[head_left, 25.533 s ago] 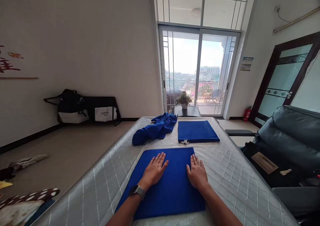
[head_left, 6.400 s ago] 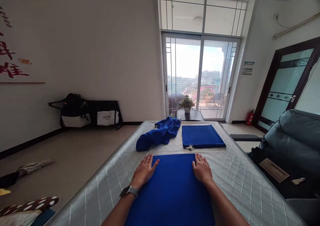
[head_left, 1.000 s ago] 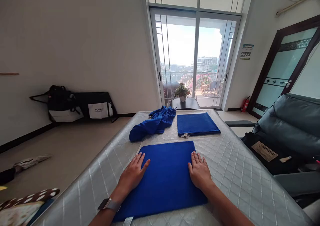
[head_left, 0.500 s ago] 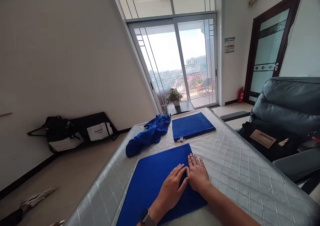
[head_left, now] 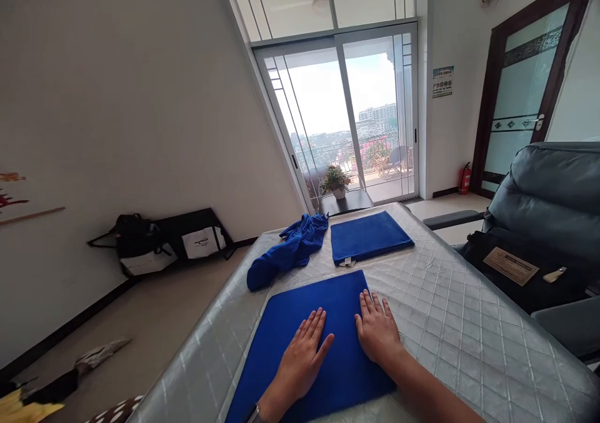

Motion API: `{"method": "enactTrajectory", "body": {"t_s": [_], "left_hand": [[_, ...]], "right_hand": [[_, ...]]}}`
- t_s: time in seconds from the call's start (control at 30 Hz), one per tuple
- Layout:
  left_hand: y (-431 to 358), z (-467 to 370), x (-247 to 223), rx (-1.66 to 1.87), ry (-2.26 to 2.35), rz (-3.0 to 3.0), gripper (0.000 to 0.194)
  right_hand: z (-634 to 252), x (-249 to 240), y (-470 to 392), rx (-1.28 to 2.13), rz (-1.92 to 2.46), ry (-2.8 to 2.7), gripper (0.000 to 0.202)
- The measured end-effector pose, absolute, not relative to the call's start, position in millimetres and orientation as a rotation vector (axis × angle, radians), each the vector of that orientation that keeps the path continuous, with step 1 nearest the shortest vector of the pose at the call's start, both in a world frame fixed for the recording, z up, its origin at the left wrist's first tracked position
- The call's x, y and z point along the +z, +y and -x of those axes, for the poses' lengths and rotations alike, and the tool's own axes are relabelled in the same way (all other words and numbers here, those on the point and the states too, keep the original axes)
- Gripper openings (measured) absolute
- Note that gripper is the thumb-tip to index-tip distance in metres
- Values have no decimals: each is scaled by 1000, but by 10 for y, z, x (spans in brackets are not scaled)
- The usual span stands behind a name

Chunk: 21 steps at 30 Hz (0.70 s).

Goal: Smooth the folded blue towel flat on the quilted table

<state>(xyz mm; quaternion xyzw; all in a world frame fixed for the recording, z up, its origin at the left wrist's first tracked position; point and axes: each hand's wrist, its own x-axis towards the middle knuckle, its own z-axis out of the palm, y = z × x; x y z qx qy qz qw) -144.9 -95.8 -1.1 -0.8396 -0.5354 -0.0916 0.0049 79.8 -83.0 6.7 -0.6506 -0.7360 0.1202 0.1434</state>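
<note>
Spread flat on the table in front of me is a blue cloth (head_left: 262, 360), smooth and straight-edged. My left hand (head_left: 302, 351) lies on its middle, fingers stretched out and thumb apart. Along the cloth's right edge rests my right hand (head_left: 379, 326), palm down with its fingers extended. Neither hand holds anything. Beyond them a folded blue cloth (head_left: 370, 235) with a white tag on its near edge lies flat. To its left sits a crumpled blue cloth (head_left: 290, 248) in a loose heap.
Quilted silver covering (head_left: 450, 298) drapes the table. A dark armchair (head_left: 557, 185) with a black bag (head_left: 487, 270) on it stands at the right. Black bags (head_left: 173, 242) lean by the left wall. A potted plant (head_left: 335, 182) stands beyond the far edge.
My left hand has slid left across the cloth, away from my right hand, and its fingers have straightened. The right hand stays at the cloth's right edge. The view has turned slightly left.
</note>
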Motion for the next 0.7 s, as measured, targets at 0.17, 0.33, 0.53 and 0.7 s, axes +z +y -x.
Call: {"method": "enactTrajectory", "body": {"t_s": [0.17,0.33,0.53,0.7], "left_hand": [[-1051,1929,-32,-263,-1788,2575,63],[-1128,2502,-120,-317,-1940,2490,65],[-1112,2783,-173,-370,-2028,2456,68],[-1116,2719,-167,-360,-2057,2424,75]], "right_hand": [[-798,89,-854,310,1903,-2148,62],[-786,82,-841,249,1936,-2175,63],[-787,89,-819,182,1981,-2239,63],[-794,79,-807,102,2018,-2288,63]]}}
